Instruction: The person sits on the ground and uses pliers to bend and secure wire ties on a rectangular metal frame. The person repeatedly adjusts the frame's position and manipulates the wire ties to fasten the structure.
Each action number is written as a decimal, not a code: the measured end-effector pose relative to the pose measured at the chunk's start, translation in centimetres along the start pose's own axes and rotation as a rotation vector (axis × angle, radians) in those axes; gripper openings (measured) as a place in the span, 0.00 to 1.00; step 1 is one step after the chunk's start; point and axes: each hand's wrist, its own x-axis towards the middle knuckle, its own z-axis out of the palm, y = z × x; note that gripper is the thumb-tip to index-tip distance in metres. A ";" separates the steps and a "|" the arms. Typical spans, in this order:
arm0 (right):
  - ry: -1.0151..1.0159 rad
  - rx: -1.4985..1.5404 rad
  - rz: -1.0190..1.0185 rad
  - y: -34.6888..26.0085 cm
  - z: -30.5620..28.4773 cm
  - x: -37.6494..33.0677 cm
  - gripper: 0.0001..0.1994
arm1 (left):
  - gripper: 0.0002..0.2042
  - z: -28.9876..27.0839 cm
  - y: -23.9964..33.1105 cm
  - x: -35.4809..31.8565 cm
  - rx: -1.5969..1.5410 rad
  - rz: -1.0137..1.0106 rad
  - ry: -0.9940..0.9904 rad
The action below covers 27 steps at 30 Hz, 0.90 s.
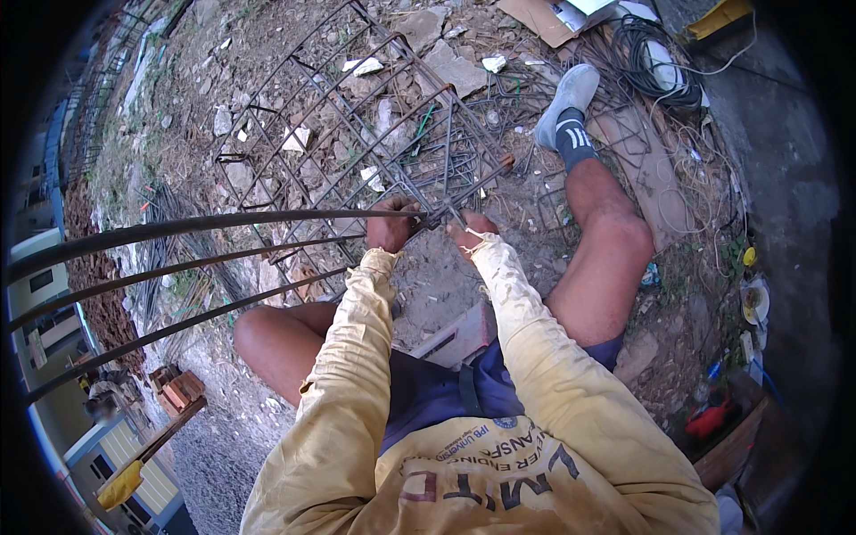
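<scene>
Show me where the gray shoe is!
In the head view, the gray shoe is up and right of the person's right hand, left of the coiled dark cable.

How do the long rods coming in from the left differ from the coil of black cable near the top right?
The rods run long and fairly straight, while the coil is wound in loops. The rods are spaced apart along most of their length; the coil's strands bunch together. The rods reach toward the left hand, whereas the coil lies right of the gray shoe. Both look dark and slender.
</scene>
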 end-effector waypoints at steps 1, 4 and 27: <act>0.000 0.018 0.000 -0.5 0.1 -0.3 0.19 | 0.10 -0.6 1.0 -0.4 0.100 -0.011 -0.012; 0.023 0.072 0.007 -1.2 0.4 -0.9 0.19 | 0.10 -1.3 2.8 -0.9 0.241 -0.025 -0.041; 0.005 -0.109 -0.104 -1.8 1.1 -1.7 0.17 | 0.10 -1.9 1.4 -1.2 0.709 0.455 -0.261</act>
